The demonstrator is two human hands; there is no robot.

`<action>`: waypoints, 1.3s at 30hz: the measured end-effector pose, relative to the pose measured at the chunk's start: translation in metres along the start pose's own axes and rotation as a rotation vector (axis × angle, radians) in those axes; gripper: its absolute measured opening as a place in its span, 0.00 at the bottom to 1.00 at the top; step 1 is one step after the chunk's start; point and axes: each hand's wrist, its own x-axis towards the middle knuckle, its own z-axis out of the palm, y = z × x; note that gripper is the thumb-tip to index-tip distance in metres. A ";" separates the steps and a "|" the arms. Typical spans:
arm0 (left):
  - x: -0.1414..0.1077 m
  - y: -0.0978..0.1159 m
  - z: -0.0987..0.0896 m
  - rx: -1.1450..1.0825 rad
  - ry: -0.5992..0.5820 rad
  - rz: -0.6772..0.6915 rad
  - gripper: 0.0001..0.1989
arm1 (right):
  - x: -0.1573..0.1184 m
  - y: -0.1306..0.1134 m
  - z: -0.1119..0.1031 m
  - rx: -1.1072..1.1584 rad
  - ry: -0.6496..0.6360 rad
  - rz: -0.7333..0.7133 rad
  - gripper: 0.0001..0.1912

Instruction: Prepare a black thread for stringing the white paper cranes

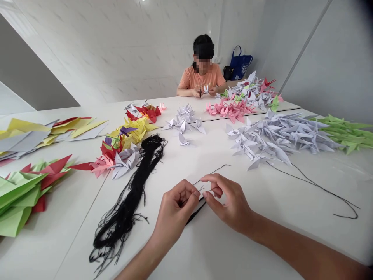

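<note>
My left hand [181, 203] is closed, with thumb and index finger pinched on a thin black string [201, 189] whose ends stick out past the fingertips. Just to its right, my right hand [229, 200] holds its thumb and index finger apart around the string ends, the other fingers curled. Whether a strand touches those curled fingers is hard to make out. More string runs up and away past my fingertips. Under my hands lies a narrow black strip [196, 213], partly hidden. Left of them, a long hank of black string [136, 182] rests on the white table.
Folded paper cranes lie in heaps: white [279, 134], green [349, 132], pink [230, 110] and yellow [134, 132]. Loose strings [317, 182] trail from the white heap. Folded green paper [20, 198] and flat sheets [26, 136] sit left. Across the table, a person [202, 76] handles a white piece.
</note>
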 end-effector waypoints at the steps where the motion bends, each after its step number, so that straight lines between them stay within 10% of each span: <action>1: 0.000 0.000 0.000 -0.001 -0.001 0.000 0.12 | 0.000 0.000 0.000 0.002 0.004 -0.018 0.09; 18: -0.001 0.012 0.001 -0.017 -0.023 -0.036 0.15 | 0.001 -0.004 -0.002 -0.060 0.020 -0.176 0.08; 26: -0.007 0.012 -0.001 -0.127 0.015 -0.007 0.13 | -0.002 -0.011 -0.009 0.205 -0.004 0.112 0.04; 39: -0.012 0.023 0.005 -0.151 0.041 0.020 0.12 | -0.003 -0.024 -0.010 0.555 0.119 0.155 0.03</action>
